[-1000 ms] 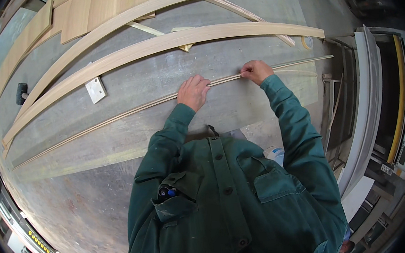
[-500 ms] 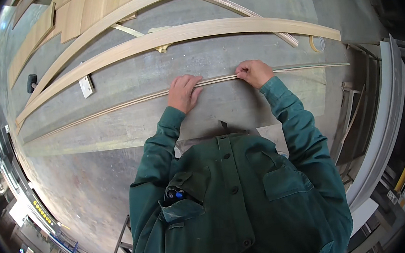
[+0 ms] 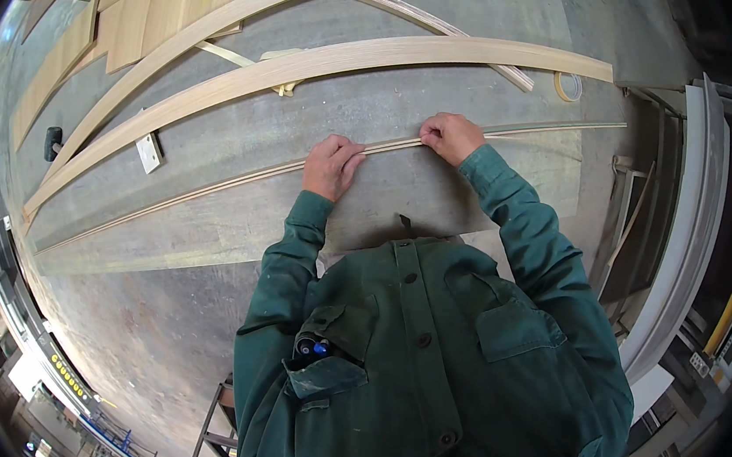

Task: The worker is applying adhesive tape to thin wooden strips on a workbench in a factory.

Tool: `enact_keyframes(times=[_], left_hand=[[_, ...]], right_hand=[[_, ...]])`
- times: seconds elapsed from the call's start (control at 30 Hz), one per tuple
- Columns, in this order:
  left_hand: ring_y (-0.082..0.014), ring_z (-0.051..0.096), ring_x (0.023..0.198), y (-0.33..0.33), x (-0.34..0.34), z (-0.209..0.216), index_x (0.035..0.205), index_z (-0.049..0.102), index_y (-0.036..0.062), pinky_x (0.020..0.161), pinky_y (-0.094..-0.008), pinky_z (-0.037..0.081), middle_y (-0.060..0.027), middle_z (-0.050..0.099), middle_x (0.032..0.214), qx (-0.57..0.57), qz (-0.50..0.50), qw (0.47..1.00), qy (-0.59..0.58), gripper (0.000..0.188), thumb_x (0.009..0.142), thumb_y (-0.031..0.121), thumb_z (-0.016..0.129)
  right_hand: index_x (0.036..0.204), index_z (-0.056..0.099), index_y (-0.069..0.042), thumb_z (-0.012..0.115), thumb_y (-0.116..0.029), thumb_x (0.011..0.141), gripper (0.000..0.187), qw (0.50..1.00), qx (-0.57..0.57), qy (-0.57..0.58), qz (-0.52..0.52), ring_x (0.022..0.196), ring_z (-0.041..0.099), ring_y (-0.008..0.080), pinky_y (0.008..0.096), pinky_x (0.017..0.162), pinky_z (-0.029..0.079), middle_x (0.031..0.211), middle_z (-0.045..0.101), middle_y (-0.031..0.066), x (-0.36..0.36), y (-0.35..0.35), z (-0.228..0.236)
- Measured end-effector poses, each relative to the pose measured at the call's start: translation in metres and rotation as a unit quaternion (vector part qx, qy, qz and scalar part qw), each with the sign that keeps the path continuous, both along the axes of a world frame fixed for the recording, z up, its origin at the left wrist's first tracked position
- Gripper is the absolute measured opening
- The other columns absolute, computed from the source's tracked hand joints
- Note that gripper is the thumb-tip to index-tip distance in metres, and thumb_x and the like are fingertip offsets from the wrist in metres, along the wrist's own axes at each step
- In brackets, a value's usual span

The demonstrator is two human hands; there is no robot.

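Observation:
Long thin wooden strips (image 3: 230, 184) run side by side across the grey tabletop (image 3: 234, 232), from the far left to the right edge. My left hand (image 3: 332, 166) grips them left of the middle, its thumb on the near side and the fingers curled over the far side. A short way to the right, my right hand (image 3: 452, 138) pinches the strips between thumb and fingertips. Between the two hands the strips lie close together. Whether they are fixed to each other I cannot tell.
Beyond the strips lie wide wooden boards (image 3: 349, 56), resting partly on a layered wooden bar (image 3: 430, 20). A black mallet (image 3: 53, 144), a white drilled plate (image 3: 149, 152), a yellow cloth (image 3: 285, 87) and a tape roll (image 3: 568, 86) are there too. Wooden panels (image 3: 174, 18) lie far left.
Both hands stay on the strips. My right hand has shifted slightly left, nearer to my left hand, and the whole view has moved a little.

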State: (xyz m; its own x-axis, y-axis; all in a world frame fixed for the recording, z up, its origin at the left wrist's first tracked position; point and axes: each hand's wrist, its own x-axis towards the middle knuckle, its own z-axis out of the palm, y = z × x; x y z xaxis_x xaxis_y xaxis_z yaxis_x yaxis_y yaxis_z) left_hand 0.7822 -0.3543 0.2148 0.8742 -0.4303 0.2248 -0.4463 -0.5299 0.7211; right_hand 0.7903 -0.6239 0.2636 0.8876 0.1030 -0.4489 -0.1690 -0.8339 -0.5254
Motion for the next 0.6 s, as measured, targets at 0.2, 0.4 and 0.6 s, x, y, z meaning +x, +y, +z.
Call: enact_keyframes(times=[0.2,0.4,0.6], left_hand=[[-0.0282,0.060,0.076,0.0004,0.0015,0.0002,0.090,0.069,0.0113,0.065,-0.0383,0.049,-0.0066,0.060,0.083,0.000,-0.003,1.000,-0.001,0.013,0.079,0.017,0.072],[-0.0281,0.060,0.077,0.0011,0.0004,-0.0022,0.091,0.068,0.0117,0.066,-0.0384,0.049,-0.0065,0.060,0.084,-0.002,0.005,1.000,0.004,0.015,0.078,0.018,0.073],[-0.0282,0.060,0.078,0.0015,0.0001,-0.0030,0.090,0.068,0.0113,0.067,-0.0387,0.049,-0.0066,0.059,0.084,0.000,0.006,1.000,0.009,0.014,0.078,0.018,0.073]], right_hand=[[0.086,0.069,-0.013,0.065,-0.021,0.082,0.009,1.000,-0.001,-0.007,-0.001,0.086,0.063,0.0309,0.0419,0.074,0.050,0.093,0.066,0.0073,-0.0008,0.0007,-0.0017],[0.085,0.069,-0.013,0.064,-0.021,0.083,0.009,1.000,-0.007,-0.004,0.006,0.086,0.063,0.0307,0.0423,0.074,0.050,0.091,0.066,0.0070,0.0000,0.0008,-0.0026],[0.084,0.068,-0.013,0.063,-0.021,0.083,0.009,1.000,-0.018,-0.006,0.013,0.086,0.063,0.0314,0.0428,0.074,0.050,0.091,0.066,0.0076,0.0006,0.0035,-0.0001]])
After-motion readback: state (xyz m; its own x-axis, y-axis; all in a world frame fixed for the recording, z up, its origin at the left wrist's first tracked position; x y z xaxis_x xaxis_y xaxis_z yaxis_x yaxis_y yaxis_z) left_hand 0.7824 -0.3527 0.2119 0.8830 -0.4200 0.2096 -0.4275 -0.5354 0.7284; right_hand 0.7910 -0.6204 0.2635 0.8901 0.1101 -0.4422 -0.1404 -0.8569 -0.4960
